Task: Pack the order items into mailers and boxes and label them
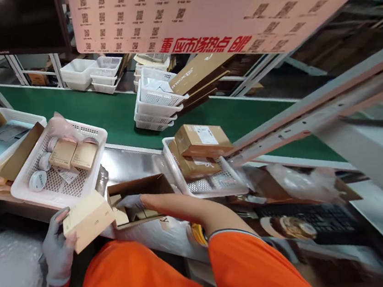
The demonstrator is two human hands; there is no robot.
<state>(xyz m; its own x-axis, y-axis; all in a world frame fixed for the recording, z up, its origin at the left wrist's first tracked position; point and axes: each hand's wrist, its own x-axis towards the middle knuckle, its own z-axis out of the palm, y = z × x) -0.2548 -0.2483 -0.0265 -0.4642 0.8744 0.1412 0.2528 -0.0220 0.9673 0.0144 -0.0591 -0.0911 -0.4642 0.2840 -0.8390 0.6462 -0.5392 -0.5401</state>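
Observation:
My left hand (56,251), in a grey glove with bare fingertips, is closed around a cream-coloured small carton (89,219), held tilted in front of the white basket. In a grey glove too, my right hand (133,202) reaches down into an open brown cardboard box (144,184). Several small cream boxes (119,211) lie inside it, and my right fingers are beside or touching one; whether they grip it I cannot tell. Left of the cardboard box, the white basket (54,200) holds two small tan boxes (84,155), round white-lidded jars (38,180) and a paper slip.
To the right, another white basket (197,190) carries sealed brown parcels (205,139). Stacked white baskets (155,108) stand on the green conveyor (104,109). A QR-code board (177,16) hangs overhead. Bubble wrap (13,279) is at lower left, a keyboard (311,219) at right.

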